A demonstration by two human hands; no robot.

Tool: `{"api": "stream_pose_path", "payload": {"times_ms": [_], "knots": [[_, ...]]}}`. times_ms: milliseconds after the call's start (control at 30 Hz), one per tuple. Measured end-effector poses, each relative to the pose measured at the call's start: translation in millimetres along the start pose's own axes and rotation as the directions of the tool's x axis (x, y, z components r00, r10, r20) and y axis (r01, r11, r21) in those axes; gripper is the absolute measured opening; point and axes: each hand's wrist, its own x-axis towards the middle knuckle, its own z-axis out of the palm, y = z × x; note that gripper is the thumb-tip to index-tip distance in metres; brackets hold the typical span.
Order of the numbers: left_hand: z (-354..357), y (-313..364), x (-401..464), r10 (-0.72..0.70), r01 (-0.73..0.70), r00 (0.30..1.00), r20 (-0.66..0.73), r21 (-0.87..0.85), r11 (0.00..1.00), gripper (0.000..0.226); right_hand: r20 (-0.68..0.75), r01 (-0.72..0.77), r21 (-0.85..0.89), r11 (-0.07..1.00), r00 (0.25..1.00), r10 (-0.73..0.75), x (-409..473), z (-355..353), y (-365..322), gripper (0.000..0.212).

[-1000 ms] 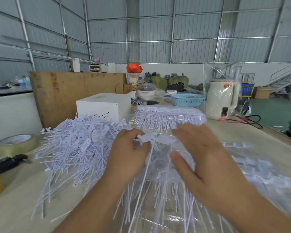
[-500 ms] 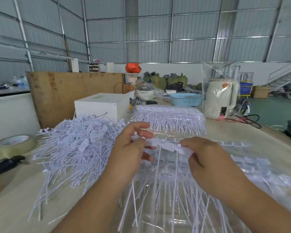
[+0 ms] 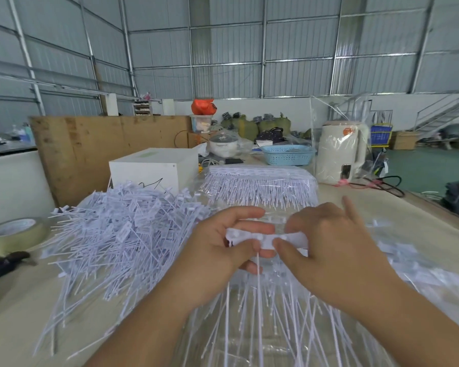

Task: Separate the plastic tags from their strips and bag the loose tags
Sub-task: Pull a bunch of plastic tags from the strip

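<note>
A white strip of plastic tags (image 3: 269, 238) is held level between my two hands above a clear plastic bag (image 3: 249, 343). My left hand (image 3: 220, 250) pinches its left end and my right hand (image 3: 329, 247) pinches its right part, thumbs nearly meeting. Thin white tails hang from the strip down over the bag. A big heap of loose white tags (image 3: 117, 234) lies on the table to the left. A wrapped bundle of tag strips (image 3: 263, 186) sits just beyond my hands.
A tape roll (image 3: 13, 234) and a black-handled tool (image 3: 3, 264) lie at the left edge. Behind stand a white box (image 3: 154, 168), a blue basket (image 3: 288, 154) and a wrapped white kettle (image 3: 339, 152). More white pieces (image 3: 414, 266) lie at the right.
My hands have closed in on the strip and lifted it slightly; the right hand went from flat over the tags to pinching the strip close to the left hand.
</note>
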Motion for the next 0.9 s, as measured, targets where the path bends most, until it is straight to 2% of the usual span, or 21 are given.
{"api": "stream_pose_path", "payload": {"times_ms": [67,167,200,333,433,533,700,833,900], "knots": [[1.7,-3.1,-0.2,-0.01,0.01,1.0,0.01,0.041,0.999,0.051,0.016,0.053,0.215,0.975,0.998,-0.058,-0.1,0.5,1.7,0.022],[-0.2,-6.3,1.6,0.012,-0.011,1.0,-0.018,0.064,0.998,0.062,0.119,0.097,0.276,0.956,0.984,-0.134,-0.8,0.7,3.4,0.014],[-1.4,-6.9,2.1,0.014,-0.013,1.0,-0.027,0.044,0.999,0.061,0.139,0.083,0.289,0.954,0.982,-0.128,-0.7,0.4,4.2,0.017],[-6.2,-6.2,1.2,-0.023,0.023,0.999,0.045,-0.014,1.0,0.037,0.189,0.014,0.284,0.959,0.979,-0.07,3.4,3.2,12.2,0.031],[-12.6,-3.3,1.2,-0.121,0.127,0.986,0.112,-0.047,0.991,0.019,0.171,0.046,0.337,0.94,0.979,-0.109,4.3,2.9,14.1,0.031],[-23.7,-1.0,1.5,-0.181,0.182,0.961,0.211,0.018,0.983,0.012,0.2,0.073,0.41,0.909,0.965,-0.168,1.1,1.6,11.9,0.03],[-34.8,2.0,-0.4,-0.211,0.212,0.913,0.349,0.035,0.977,0.012,0.314,0.148,0.307,0.94,0.917,-0.246,-4.9,3.7,2.5,0.023],[-25.8,-2.7,0.5,-0.246,0.202,0.914,0.322,0.166,0.965,0.011,0.32,0.202,0.256,0.946,0.905,-0.28,-6.5,4.8,3.0,0.019],[-19.6,-3.7,0.7,-0.228,0.187,0.922,0.314,0.157,0.97,0.008,0.315,0.192,0.245,0.95,0.911,-0.265,-5.5,4.3,5.5,0.015]]}}
